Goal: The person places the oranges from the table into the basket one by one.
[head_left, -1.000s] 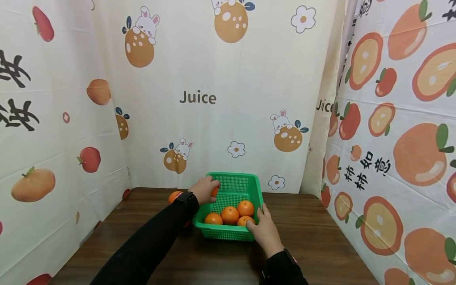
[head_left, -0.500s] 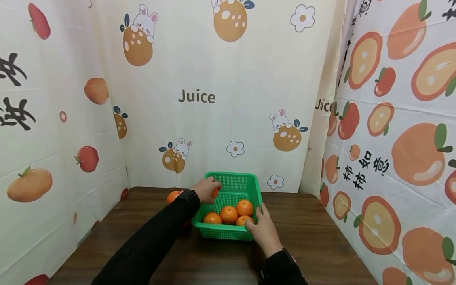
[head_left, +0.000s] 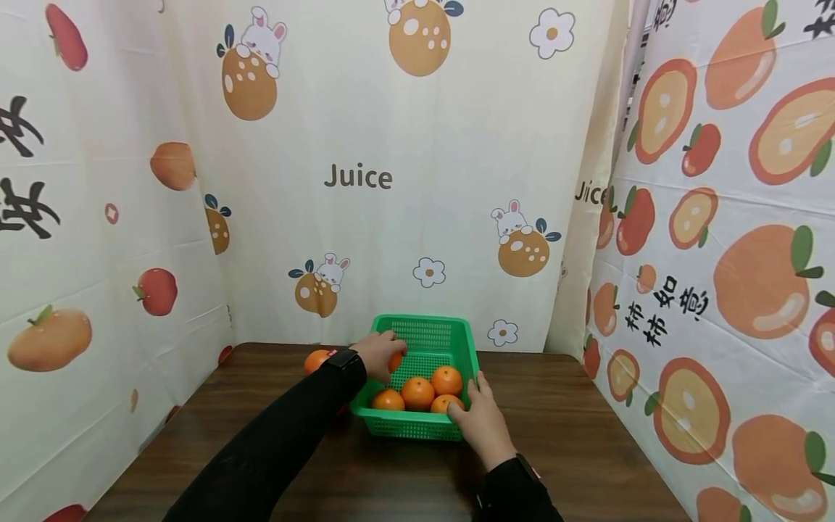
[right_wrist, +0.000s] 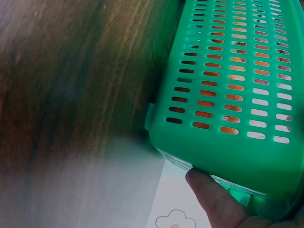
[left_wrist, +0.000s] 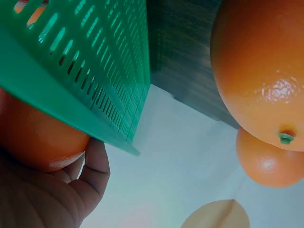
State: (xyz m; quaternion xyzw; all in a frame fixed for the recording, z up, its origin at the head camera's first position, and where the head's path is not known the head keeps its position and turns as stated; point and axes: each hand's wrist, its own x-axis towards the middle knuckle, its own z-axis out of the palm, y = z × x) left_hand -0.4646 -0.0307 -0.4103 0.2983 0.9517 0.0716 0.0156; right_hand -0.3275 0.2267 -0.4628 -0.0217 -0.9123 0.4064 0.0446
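Observation:
My left hand (head_left: 378, 355) holds an orange (head_left: 395, 361) just inside the left rim of a green plastic basket (head_left: 417, 429). In the left wrist view, curled fingers (left_wrist: 96, 164) lie against that held orange (left_wrist: 40, 135), beside the basket wall. Several other oranges (head_left: 417, 394) sit at the near end of the basket. At the basket's near right corner, my right hand (head_left: 485, 424) grips the rim, its thumb over the edge and the other fingers along the side. The right wrist view has one finger (right_wrist: 213, 197) touching the basket's outside.
Left of the basket, oranges (head_left: 316, 360) lie on the dark wooden table (head_left: 574, 449), partly hidden by the left arm. Two of them, a near orange (left_wrist: 266, 71) and a farther orange (left_wrist: 268, 159), show in the left wrist view. Printed curtains (head_left: 365, 239) enclose the table's back and sides.
My left hand has shifted slightly right and down with the orange, which now sits a little lower in the basket. The right hand keeps its grip on the basket. The head view turned slightly.

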